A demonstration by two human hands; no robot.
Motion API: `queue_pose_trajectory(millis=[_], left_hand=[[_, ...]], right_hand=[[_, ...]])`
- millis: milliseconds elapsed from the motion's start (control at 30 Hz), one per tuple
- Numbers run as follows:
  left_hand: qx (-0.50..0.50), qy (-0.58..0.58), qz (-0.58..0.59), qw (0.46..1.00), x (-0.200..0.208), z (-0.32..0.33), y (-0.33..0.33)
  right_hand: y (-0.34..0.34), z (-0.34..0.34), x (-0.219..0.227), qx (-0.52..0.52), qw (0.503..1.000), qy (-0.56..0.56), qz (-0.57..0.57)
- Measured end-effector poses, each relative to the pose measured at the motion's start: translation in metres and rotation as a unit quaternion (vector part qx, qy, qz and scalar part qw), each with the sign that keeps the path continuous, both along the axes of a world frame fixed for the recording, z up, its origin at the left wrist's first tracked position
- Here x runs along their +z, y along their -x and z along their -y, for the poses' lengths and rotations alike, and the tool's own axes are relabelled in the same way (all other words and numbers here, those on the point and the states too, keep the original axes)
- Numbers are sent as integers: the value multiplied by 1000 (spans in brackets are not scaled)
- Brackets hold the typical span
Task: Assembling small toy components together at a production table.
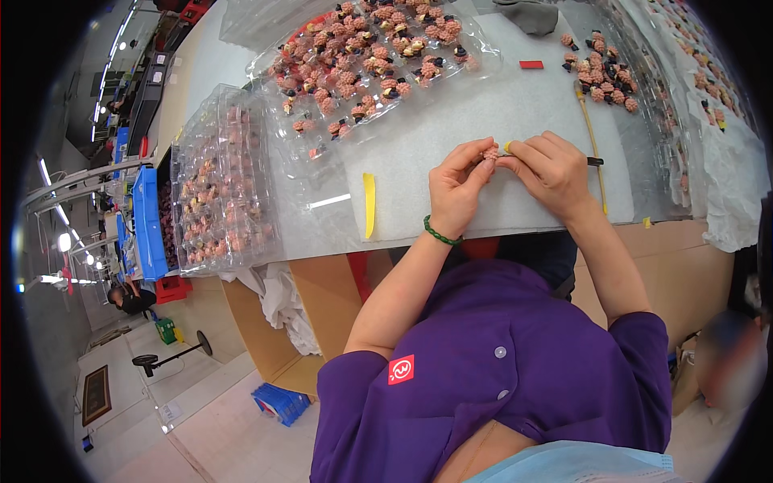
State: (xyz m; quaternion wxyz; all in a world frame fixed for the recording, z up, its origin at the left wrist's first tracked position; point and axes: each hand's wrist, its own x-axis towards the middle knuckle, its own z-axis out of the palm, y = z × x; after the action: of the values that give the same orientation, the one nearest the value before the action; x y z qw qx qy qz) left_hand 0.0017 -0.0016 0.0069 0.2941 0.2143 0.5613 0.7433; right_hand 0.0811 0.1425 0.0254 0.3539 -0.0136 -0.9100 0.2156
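Note:
Pinched between the fingers of my left hand point(459, 183) is a small pink bumpy figurine point(490, 153). My right hand point(557, 171) meets it from the other side, its fingers closed around a thin dark-handled tool point(595, 162) whose end sticks out past the palm. A small spot of yellow shows at the right fingertips; whether it belongs to the tool or a finger wrap I cannot tell. Both hands are above a white padded sheet point(419, 193). Beyond the right hand lies a loose pile of similar pink and black figurines point(604, 76).
A clear compartment tray point(266, 121) full of figurines spreads at the far left, with stacked clear trays point(225, 185) nearer. A yellow strip point(369, 205), a red piece point(531, 64), a thin tan stick point(590, 133) and grey cloth point(527, 14) lie about. More trays line the right.

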Motion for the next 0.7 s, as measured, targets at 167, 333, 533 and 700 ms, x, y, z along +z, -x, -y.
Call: queue_pose_trajectory(millis=[167,333,533,700], left_hand=[[6,2,8,1000,1,-1,-1],[6,-7,5,1000,0,-1,-1],[6,-7,1,1000,-1,-1,0],[5,-12,16,1000,0,-1,-1]], right_hand=[[0,-2,0,16,1000,-8,-8],[0,-1,0,12,1000,-3,-3],[0,2,1,-6,1000,2,1],[0,0,1,7,1000,-9,-8]])
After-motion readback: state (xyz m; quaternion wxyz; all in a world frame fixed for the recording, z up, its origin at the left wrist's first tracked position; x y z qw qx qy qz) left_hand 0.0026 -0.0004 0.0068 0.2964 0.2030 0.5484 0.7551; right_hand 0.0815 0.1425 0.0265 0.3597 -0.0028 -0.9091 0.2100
